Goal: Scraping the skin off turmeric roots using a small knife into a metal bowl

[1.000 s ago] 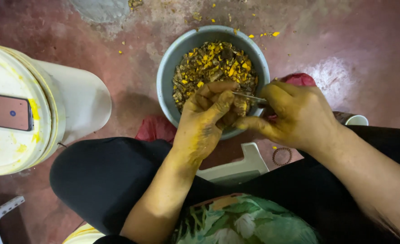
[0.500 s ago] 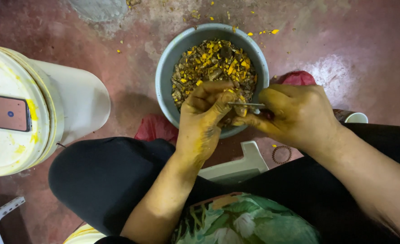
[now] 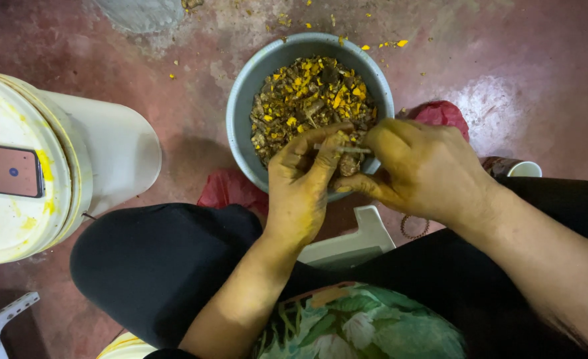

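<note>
Head view: the root (image 3: 348, 163), a small brownish piece, sits between my two hands just above the near rim of the bowl (image 3: 241, 113). My left hand (image 3: 304, 189) is curled shut around it, thumb and fingertips pressing it from the left. My right hand (image 3: 427, 169) is closed on a thin knife (image 3: 344, 149), whose pale blade runs nearly level, left to right, across the top of the root. So the root lies just beyond my left fingertips and just left of my right thumb, touching both. Its own long axis I cannot make out, since my fingers cover most of it. The left hand is the nearer holder; the right only meets it through the blade.

Both hands are stained yellow. The bowl is grey-blue and holds a heap of brown and orange peelings (image 3: 310, 100). Yellow flecks (image 3: 384, 45) lie on the red floor (image 3: 194, 106) past the far rim. A red bag (image 3: 443, 113) shows right of the bowl and another bit of red below its left side. A white bucket (image 3: 101, 153) lies to my left with a phone (image 3: 8, 171) on its lid. My knees are in black cloth, with a white stool (image 3: 350, 242) between them.

Against half a second ago, my hands sit much the same over the near rim. The blade looks slightly flatter now, and my left thumb has shifted up closer to it.
</note>
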